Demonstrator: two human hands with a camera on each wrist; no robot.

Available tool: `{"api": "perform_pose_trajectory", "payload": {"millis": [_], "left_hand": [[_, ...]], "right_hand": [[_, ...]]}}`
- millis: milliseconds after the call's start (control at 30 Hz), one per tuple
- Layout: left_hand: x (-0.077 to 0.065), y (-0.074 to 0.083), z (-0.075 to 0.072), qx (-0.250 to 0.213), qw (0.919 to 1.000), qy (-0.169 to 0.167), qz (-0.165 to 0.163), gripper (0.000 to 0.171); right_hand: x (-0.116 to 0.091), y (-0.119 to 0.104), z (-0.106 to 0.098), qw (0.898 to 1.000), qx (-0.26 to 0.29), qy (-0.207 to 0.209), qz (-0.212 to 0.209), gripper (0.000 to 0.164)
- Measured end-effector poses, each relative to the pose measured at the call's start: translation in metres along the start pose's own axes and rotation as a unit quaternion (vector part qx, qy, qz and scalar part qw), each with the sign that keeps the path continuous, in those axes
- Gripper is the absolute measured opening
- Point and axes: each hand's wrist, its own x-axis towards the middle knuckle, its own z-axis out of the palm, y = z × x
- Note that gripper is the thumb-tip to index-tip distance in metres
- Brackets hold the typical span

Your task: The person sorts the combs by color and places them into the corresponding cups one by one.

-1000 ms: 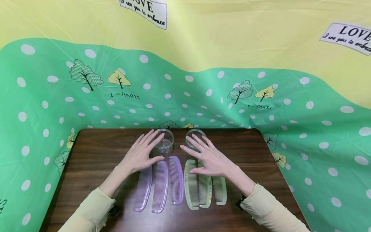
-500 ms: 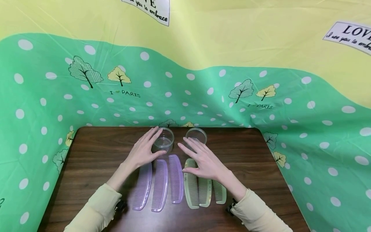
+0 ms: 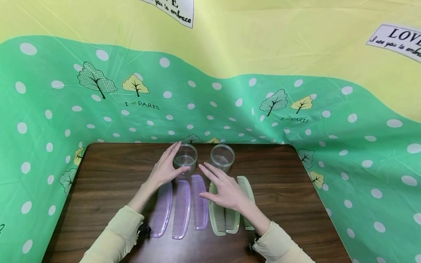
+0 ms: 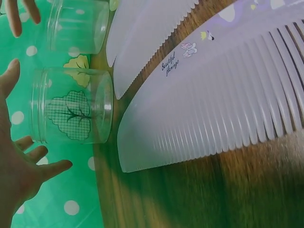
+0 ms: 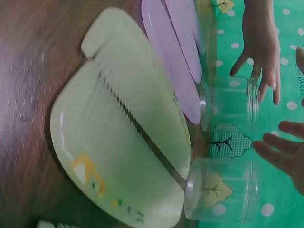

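My left hand (image 3: 166,166) reaches over the table beside the left clear jar (image 3: 185,157), fingers extended and thumb spread apart. In the left wrist view that same hand (image 4: 23,173) hovers near the jar (image 4: 73,107); contact cannot be told. My right hand (image 3: 225,188) hovers over the green combs, fingers spread, holding nothing. Partly covered beneath it lie the left green comb (image 3: 217,219), the middle green comb (image 3: 232,221) and the right green comb (image 3: 245,188). Three purple combs lie to the left: left (image 3: 162,212), middle (image 3: 182,210) and right (image 3: 199,204).
A second clear jar (image 3: 222,155) stands at the back, right of the first. The brown wooden table (image 3: 279,182) ends at a green and yellow patterned cloth (image 3: 210,95), which rises behind and along both sides.
My right hand has moved toward the front left, uncovering the right jar and the right green comb's upper part. My left hand has turned slightly, showing more of the left jar.
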Motion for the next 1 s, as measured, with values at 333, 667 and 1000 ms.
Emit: {"api": "perform_pose_trajectory", "payload": {"millis": [333, 667, 1000], "left_hand": [[0.007, -0.001, 0.007, -0.049, 0.9984, -0.001, -0.030, 0.113], [0.012, -0.004, 0.017, -0.092, 0.9944, 0.000, -0.053, 0.121], [0.018, -0.008, 0.024, -0.108, 0.9912, 0.007, -0.076, 0.121]], "right_hand": [[-0.002, -0.009, 0.014, 0.994, 0.043, -0.044, 0.090, 0.093], [-0.001, -0.014, 0.024, 0.987, 0.069, -0.047, 0.139, 0.097], [0.006, -0.017, 0.039, 0.977, 0.086, -0.061, 0.184, 0.101]]}}
